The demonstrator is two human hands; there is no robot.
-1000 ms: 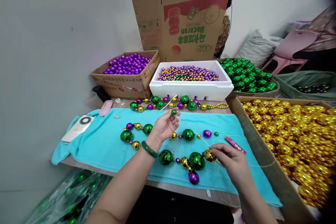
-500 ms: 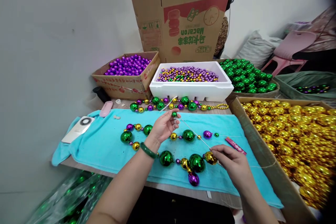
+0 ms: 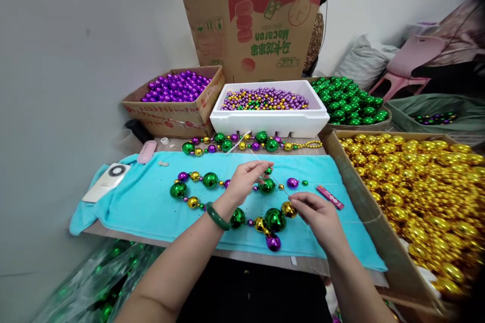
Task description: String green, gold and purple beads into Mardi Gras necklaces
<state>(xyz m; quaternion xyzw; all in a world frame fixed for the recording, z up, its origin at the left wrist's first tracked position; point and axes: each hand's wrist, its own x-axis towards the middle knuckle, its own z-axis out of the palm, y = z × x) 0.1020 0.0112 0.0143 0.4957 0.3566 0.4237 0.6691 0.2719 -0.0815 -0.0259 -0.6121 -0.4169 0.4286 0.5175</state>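
Note:
My left hand [image 3: 244,181], with a green bangle [image 3: 217,216] at its wrist, is closed in a pinch on a small green bead [image 3: 268,171]. A long thin needle [image 3: 281,186] runs by the bead, and its far end sticks out past my left fingers. The needle's near end is pinched in my right hand [image 3: 314,212]. Below, on the turquoise towel [image 3: 140,212], lies a loop of beads with a large green bead [image 3: 275,219], a gold bead [image 3: 289,209] beside my right fingertips and a hanging purple bead [image 3: 273,242].
Behind the towel lies another bead string [image 3: 261,137]. Around the table stand a box of purple beads [image 3: 162,116], a white foam box [image 3: 269,123], green beads [image 3: 344,101] and a carton of gold beads [image 3: 352,181]. A white fan-like device [image 3: 106,184] sits at left.
My left hand has moved right and slightly down toward my right hand, bringing the green bead nearer to it. The needle now sticks out beyond my left fingers. The view has shifted slightly.

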